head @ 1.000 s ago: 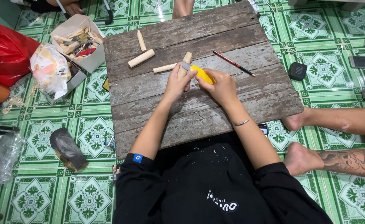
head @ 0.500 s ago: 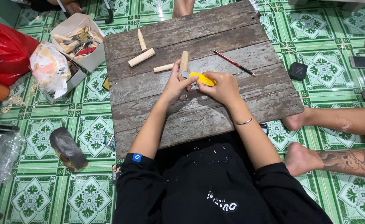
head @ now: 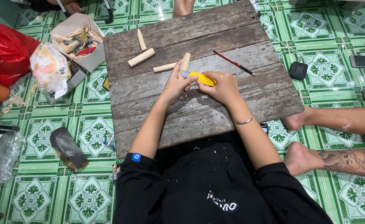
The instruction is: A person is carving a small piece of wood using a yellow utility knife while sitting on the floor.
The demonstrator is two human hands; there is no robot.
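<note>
The left hand (head: 175, 85) pinches the lower end of a pale wooden stick (head: 185, 64), holding it nearly upright on the tabletop (head: 215, 112), so the far end points away from the body. The right hand (head: 221, 86) is closed around a yellow knife (head: 201, 78), whose short grey blade lies across the stick just above the left fingers. The left thumb seems to rest near the blade, likely to steady the cut. The two hands sit close together over the middle of the board, which keeps the work braced against a firm surface.

Three more sticks lie well clear of the hands: a thick dowel (head: 141, 57), a thin curved piece (head: 141, 40) behind it, and a short peg (head: 164, 67) just left of the held stick. A red pencil (head: 234, 62) lies to the right.

The tabletop is a low square of rough, weathered planks set on a green patterned tile floor (head: 37, 137). Pale shavings dot the person's black shirt. To the left stand a cardboard box (head: 89, 58) of scraps, a white plastic bag (head: 49, 70) and a red bag (head: 4, 49). Another person's bare legs (head: 340, 120) stretch in from the right, near a small black speaker (head: 298, 70) and a phone (head: 364, 61).
</note>
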